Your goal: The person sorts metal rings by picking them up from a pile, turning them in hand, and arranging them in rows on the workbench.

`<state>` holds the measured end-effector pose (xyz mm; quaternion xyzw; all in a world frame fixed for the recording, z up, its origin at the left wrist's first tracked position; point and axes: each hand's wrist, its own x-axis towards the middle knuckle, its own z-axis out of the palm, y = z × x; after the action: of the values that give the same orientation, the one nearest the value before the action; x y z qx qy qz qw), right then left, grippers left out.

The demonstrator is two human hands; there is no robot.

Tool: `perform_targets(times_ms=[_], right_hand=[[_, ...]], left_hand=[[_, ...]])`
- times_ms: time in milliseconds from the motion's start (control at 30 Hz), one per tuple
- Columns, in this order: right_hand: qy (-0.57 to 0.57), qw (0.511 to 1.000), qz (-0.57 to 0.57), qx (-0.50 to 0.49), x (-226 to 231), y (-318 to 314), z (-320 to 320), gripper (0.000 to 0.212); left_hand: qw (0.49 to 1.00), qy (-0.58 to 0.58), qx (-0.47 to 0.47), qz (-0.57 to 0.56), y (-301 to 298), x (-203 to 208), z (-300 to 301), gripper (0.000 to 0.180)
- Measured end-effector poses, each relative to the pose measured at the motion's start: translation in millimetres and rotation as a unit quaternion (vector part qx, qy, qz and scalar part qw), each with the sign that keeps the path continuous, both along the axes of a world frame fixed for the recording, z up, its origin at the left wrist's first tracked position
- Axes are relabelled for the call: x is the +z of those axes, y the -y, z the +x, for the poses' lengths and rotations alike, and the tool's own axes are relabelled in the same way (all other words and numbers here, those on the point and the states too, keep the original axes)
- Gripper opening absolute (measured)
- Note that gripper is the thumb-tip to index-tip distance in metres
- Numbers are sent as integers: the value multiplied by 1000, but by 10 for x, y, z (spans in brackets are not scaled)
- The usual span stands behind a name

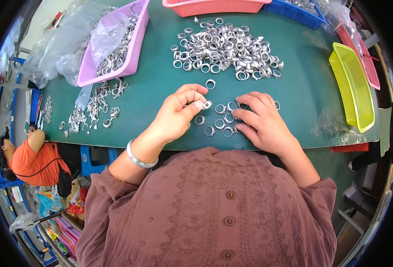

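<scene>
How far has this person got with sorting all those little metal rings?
Done so far: only a small group of rings laid out on the green table. In hand: the left hand pinches one ring, while the right hand rests on the group. Left: the big pile beyond looks mostly untouched.

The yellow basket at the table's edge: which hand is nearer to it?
Right. The right hand rests on small metal rings, with bare green table between it and the yellow basket. The left hand, pinching a ring, is farther away.
</scene>
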<state>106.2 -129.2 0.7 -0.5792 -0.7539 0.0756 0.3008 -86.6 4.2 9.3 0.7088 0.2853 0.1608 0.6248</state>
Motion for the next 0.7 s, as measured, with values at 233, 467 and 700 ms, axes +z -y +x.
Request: perform_targets(times_ms=[233, 467, 700], right_hand=[[10, 1000, -2, 9, 7, -31, -39, 27], [15, 999, -26, 34, 35, -52, -8, 22], [20, 999, -2, 29, 31, -60, -47, 23]], left_hand=[[987, 75, 24, -140, -89, 0, -43, 13], [962, 76, 53, -256, -149, 74, -23, 24], [999, 2, 32, -7, -102, -6, -19, 11]])
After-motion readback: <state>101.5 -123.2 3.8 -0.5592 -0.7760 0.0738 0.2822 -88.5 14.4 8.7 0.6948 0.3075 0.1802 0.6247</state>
